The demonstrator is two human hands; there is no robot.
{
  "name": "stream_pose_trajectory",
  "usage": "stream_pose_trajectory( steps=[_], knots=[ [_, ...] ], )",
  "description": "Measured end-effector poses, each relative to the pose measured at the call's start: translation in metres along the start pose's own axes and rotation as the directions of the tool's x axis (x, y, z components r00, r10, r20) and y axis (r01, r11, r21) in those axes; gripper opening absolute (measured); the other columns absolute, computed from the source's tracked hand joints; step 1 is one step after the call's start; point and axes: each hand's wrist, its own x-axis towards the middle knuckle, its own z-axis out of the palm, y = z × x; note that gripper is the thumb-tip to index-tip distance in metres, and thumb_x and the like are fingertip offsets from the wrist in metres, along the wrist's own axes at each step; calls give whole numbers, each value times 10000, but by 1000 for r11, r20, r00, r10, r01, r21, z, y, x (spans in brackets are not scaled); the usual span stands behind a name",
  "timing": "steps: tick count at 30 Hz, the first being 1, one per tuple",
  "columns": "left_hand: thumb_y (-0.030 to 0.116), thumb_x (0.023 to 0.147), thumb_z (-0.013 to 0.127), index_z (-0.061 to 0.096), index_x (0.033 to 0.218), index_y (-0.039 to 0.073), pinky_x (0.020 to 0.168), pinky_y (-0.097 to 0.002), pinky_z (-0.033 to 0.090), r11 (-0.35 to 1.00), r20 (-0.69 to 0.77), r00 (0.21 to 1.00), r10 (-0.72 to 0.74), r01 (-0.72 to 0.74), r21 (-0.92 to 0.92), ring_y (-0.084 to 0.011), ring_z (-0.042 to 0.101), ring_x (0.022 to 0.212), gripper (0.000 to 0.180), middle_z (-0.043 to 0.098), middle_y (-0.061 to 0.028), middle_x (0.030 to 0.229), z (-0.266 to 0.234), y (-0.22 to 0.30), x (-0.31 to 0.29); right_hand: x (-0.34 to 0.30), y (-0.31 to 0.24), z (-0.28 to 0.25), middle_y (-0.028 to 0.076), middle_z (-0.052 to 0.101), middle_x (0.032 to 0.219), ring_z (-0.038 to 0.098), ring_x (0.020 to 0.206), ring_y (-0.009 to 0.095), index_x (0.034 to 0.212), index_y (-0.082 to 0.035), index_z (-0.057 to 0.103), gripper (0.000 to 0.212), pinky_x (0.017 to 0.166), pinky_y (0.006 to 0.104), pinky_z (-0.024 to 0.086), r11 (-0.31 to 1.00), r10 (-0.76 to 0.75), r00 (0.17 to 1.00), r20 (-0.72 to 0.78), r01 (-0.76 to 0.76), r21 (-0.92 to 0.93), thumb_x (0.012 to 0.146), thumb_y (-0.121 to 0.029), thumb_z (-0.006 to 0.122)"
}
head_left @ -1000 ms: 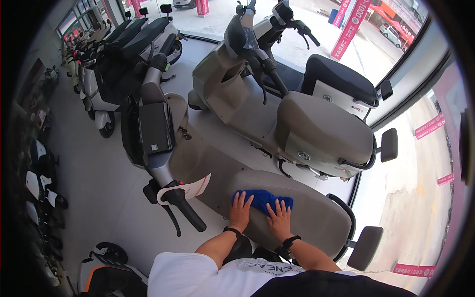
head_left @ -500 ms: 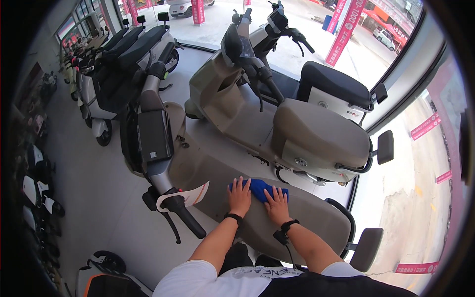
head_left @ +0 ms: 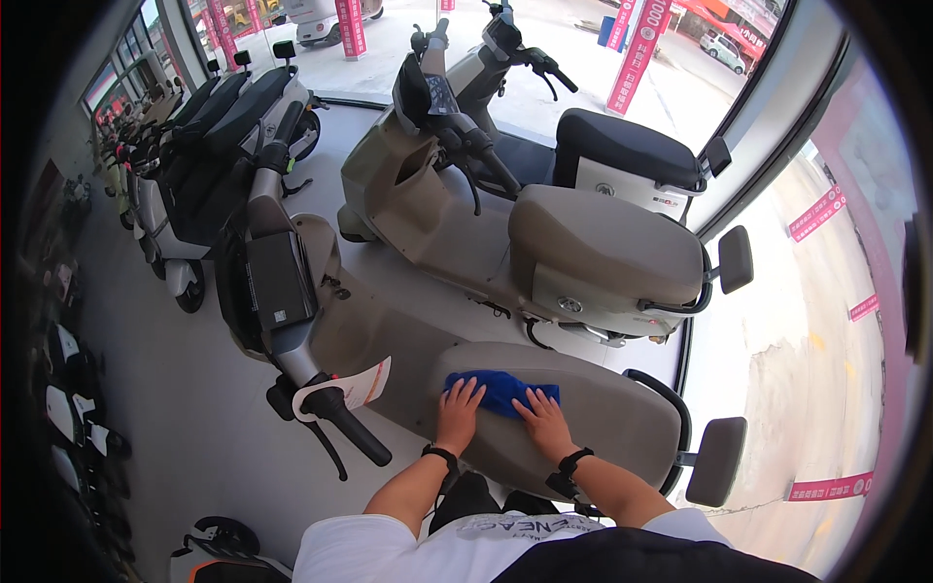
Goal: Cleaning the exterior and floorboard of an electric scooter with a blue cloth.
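A blue cloth (head_left: 502, 393) lies bunched on the front part of the taupe seat (head_left: 607, 413) of the electric scooter before me. My left hand (head_left: 458, 416) rests on the cloth's left end, fingers stretched out and spread. On its right end lies my right hand (head_left: 545, 428), also with fingers apart and pressing down on the fabric. Neither hand is closed round the cloth. Left of the seat are the scooter's footboard (head_left: 374, 325), its dark front panel (head_left: 280, 279) and a black handlebar grip (head_left: 360, 439) with a paper tag (head_left: 364, 385) hung around it.
A second taupe scooter (head_left: 603, 248) stands just beyond, with a black-seated one (head_left: 630, 146) behind it. Several more scooters (head_left: 233, 117) line the far left. At the seat's rear are a black grab rail (head_left: 678, 413) and a padded backrest (head_left: 717, 462). Large windows lie beyond.
Both hands and the blue cloth have slid a little toward me over the seat. The whole view has shifted slightly, moving the scooters left in the picture.
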Motion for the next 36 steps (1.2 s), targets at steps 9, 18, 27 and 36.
stream_pose_trajectory(
  steps=[9,18,27,36],
  knots=[
    [229,906,561,445,1410,183,1105,-490,258,936,357,871,338,-350,-32,-275,275,1401,519,325,-55,1515,-4,32,-46,-102,-1,-22,94,401,1471,363,1370,301,1399,-257,459,543,1125,497,264,995,-27,997,70,34,-95,878,-151,566],
    [296,925,558,349,1460,252,1120,-519,245,933,274,906,322,-353,73,-257,304,1395,576,352,-46,1498,21,33,47,-37,29,-28,79,410,1467,356,1378,280,1396,-260,456,547,1135,484,259,986,94,992,-83,-104,-128,871,-186,590],
    [153,892,569,405,1421,187,1076,-533,305,974,250,947,201,-220,49,-294,328,1375,554,399,-85,1461,32,41,74,-5,53,-1,106,342,1503,287,1407,323,1428,-280,410,592,1140,523,226,966,230,963,-143,-243,-86,877,-151,585],
    [176,903,535,433,1407,133,1089,-506,287,909,363,843,396,-416,-25,-292,357,1376,516,366,-110,1499,15,86,-29,-135,35,-25,99,396,1474,340,1385,313,1372,-261,480,517,1129,515,244,989,139,977,-159,-144,-22,882,-105,535]
  ],
)
